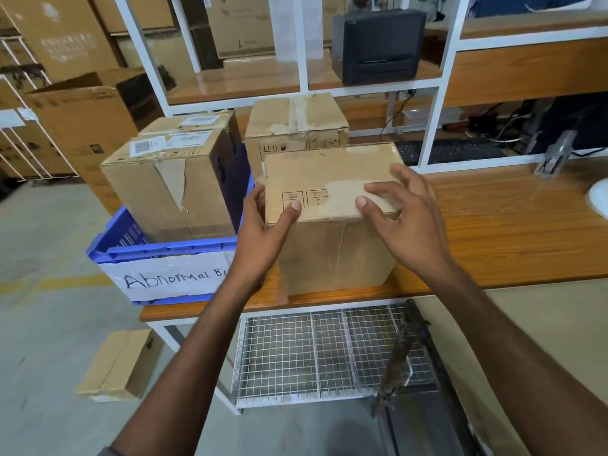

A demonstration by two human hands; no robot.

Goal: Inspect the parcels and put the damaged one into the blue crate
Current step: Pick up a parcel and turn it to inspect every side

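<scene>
Between the two hands, on the wooden worktop, stands a brown cardboard box. The left hand presses its palm against the box's left side, thumb laid over the top edge beside two small printed panels whose text is too small to read. The right hand is spread wide over the top right corner, its fingertips resting on a pale scuffed patch where the surface paper looks peeled; it is not closed around anything.

Just left of the left hand sits the blue crate, carrying a white paper sign handwritten "Abnormal B", the rest hidden behind the left forearm. Inside the crate stands a torn box with a long rip down its front face and a barcode label on top; the print there is not legible.

Beyond the hands, touching or nearly touching the held box, another taped box shows handling symbols on its front. Farther back, above the right hand, a black printer sits on a shelf.
</scene>
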